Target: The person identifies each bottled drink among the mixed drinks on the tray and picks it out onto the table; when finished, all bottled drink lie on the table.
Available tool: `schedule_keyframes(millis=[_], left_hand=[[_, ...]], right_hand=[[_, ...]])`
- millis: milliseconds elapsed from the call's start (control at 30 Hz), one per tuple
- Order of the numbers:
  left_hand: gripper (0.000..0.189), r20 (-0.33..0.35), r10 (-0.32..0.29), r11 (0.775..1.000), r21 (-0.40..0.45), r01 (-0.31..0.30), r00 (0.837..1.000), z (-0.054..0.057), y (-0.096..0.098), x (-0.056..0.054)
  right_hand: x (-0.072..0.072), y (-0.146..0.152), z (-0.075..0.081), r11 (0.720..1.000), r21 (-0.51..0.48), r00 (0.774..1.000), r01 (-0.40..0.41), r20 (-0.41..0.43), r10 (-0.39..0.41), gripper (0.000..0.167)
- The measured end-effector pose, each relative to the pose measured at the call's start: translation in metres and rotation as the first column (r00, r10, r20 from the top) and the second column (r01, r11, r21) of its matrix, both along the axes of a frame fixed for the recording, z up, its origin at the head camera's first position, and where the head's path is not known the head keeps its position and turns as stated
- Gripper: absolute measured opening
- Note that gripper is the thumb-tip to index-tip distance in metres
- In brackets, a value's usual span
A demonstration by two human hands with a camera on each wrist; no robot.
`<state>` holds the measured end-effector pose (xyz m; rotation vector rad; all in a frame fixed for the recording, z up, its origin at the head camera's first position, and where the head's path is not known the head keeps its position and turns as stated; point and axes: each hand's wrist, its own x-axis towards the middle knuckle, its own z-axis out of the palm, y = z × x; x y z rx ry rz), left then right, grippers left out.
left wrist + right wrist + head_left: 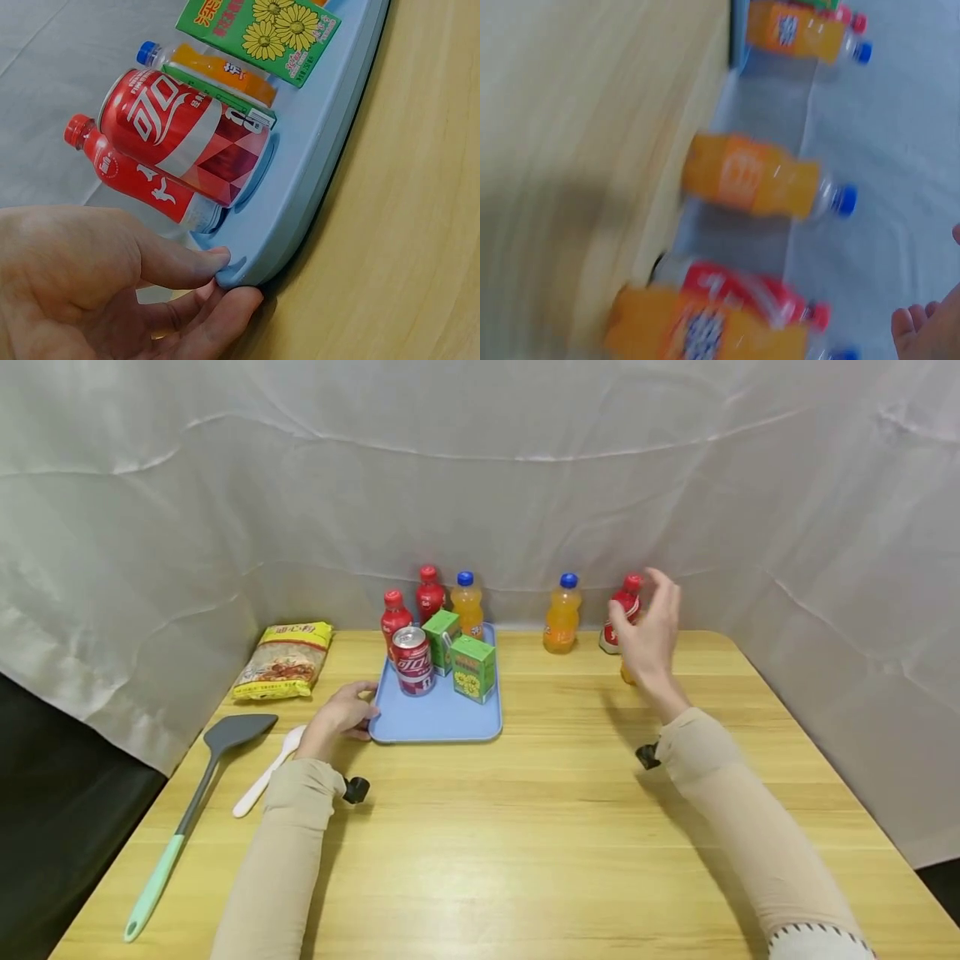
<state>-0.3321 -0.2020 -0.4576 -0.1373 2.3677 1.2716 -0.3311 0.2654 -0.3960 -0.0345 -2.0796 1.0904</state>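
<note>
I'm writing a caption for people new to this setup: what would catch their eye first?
Probably the blue tray, left of centre on the table, with a red can and two green cartons, its near-left corner gripped by the left hand. Next, the right hand, raised by a red bottle toward the far right. The long spatula at left also stands out.

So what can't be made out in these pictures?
- Head: most of the rightmost orange bottle, hidden by the right hand.
- Right wrist: fine print on the middle orange bottle, blurred; much of the right hand, beyond the edge.
- Left wrist: most of the rear green carton, behind the red can.
</note>
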Motion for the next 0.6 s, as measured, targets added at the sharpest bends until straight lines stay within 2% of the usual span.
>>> schedule_keyframes(millis=[67,200,367,500,600], left_hand=[[0.065,-0.004,-0.005,1.0,-0.005,0.005,1.0,0.001,0.001,0.0],[0.064,-0.004,-0.004,1.0,0.003,0.004,1.0,-0.004,0.001,0.004],[0.065,0.007,-0.01,1.0,0.012,0.01,1.0,-0.001,0.0,0.003],[0.065,0.006,-0.01,1.0,0.013,0.01,1.0,0.004,0.0,0.002],[0.064,0.003,-0.005,1.0,0.005,0.005,1.0,0.003,0.0,0.003]], right_hand=[[-0.007,-0.015,0.004,0.997,0.029,0.998,-0.068,0.003,0.068,0.062],[-0.017,-0.039,0.008,0.982,0.092,0.983,-0.168,0.091,0.159,0.069],[-0.03,-0.052,0.007,0.956,0.157,0.953,-0.249,0.215,0.213,0.081],[-0.043,-0.063,0.003,0.941,0.178,0.935,-0.288,0.266,0.236,0.085],[-0.053,-0.072,-0.003,0.932,0.182,0.922,-0.313,0.294,0.253,0.086]])
